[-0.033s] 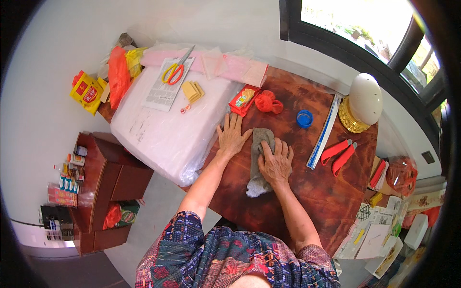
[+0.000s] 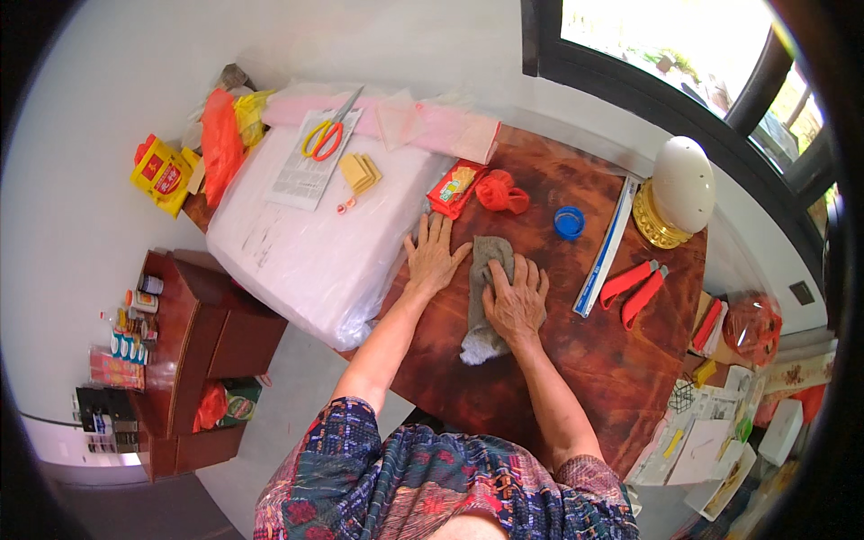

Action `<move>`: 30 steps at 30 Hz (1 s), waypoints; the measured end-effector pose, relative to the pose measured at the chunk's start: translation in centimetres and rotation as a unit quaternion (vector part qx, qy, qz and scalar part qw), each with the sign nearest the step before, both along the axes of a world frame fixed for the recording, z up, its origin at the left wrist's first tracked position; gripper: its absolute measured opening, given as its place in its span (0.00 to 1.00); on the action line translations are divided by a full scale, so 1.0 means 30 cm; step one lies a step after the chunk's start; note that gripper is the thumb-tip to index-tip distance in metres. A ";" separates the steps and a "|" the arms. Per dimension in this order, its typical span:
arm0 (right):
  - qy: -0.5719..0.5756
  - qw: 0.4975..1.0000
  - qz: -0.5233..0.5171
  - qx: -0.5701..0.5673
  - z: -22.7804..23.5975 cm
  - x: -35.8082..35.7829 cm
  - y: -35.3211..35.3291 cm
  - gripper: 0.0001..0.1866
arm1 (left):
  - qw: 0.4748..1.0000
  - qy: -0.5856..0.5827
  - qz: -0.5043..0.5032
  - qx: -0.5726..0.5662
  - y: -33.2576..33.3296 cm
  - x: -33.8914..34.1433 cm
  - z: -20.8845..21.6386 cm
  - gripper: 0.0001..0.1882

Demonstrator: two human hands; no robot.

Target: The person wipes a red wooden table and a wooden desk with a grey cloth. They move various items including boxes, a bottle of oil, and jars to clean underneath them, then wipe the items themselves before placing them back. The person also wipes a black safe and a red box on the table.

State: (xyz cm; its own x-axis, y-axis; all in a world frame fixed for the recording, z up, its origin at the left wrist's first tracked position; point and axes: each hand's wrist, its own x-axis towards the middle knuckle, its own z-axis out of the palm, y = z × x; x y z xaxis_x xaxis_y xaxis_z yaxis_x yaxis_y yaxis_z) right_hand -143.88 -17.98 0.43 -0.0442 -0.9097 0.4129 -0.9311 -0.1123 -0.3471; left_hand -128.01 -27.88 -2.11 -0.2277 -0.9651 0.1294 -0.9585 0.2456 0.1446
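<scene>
Grey-brown cloth point(image 2: 478, 292) laid under the right hand point(image 2: 517, 306) on a mottled table point(image 2: 621, 378)

The cloth is seen as a narrow, soft, rumpled strip of matte, nubby texture, spread on the glossy red-brown tabletop in front of the person. Its long axis is run away from the body, nearly straight, with the far end leaned slightly to the right. The far end is rounded; the near end is paler and fluffy, and is pointed toward the person.

The cloth's right side is covered by the right hand, whose fingers are outstretched and loosely parted rather than clenched. The left hand point(image 2: 433, 261) is rested bare on the tabletop, fingers fanned, nothing grasped, just beside a pale, boxy block point(image 2: 297, 243) wrapped in shiny, wrinkled film.

On that block, scissors point(image 2: 326, 135) with hard yellow and orange handles are laid on a printed sheet point(image 2: 301, 180), near flat tan pieces point(image 2: 360, 173). Beyond the hands, a crinkled red packet point(image 2: 456, 187) and a round blue cap point(image 2: 569, 222) are placed. At the right, a smooth white egg shape point(image 2: 684, 184) is set on an ornate gold base point(image 2: 660, 220).
</scene>
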 end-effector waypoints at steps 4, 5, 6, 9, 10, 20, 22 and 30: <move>-0.008 1.000 -0.013 -0.001 -0.012 -0.017 -0.084 0.24 | 0.974 0.129 -0.003 -0.185 0.092 -0.009 0.014 0.26; -0.012 1.000 -0.010 0.002 -0.013 -0.022 -0.093 0.24 | 0.972 0.136 -0.019 -0.193 0.093 -0.026 0.024 0.24; -0.005 1.000 -0.004 0.003 -0.023 -0.036 -0.096 0.24 | 0.968 0.144 -0.037 -0.201 0.090 -0.047 0.031 0.22; 0.009 0.998 0.064 -0.016 -0.017 -0.054 -0.048 0.25 | 0.958 0.172 -0.071 -0.217 0.071 -0.104 0.083 0.18; 0.014 0.996 0.084 0.000 -0.012 -0.054 -0.018 0.26 | 0.960 0.177 -0.075 -0.205 0.057 -0.131 0.097 0.18; -0.024 0.986 0.155 0.050 0.037 -0.066 0.272 0.24 | 0.945 0.252 -0.202 -0.048 -0.063 -0.525 0.064 0.41; -0.024 0.992 0.122 0.025 0.013 -0.055 0.261 0.21 | 0.949 0.237 -0.206 -0.033 -0.085 -0.571 0.028 0.42; -0.077 0.996 0.001 -0.036 -0.037 -0.050 0.159 0.16 | 0.860 0.485 -0.123 0.097 -0.055 -0.452 0.015 0.31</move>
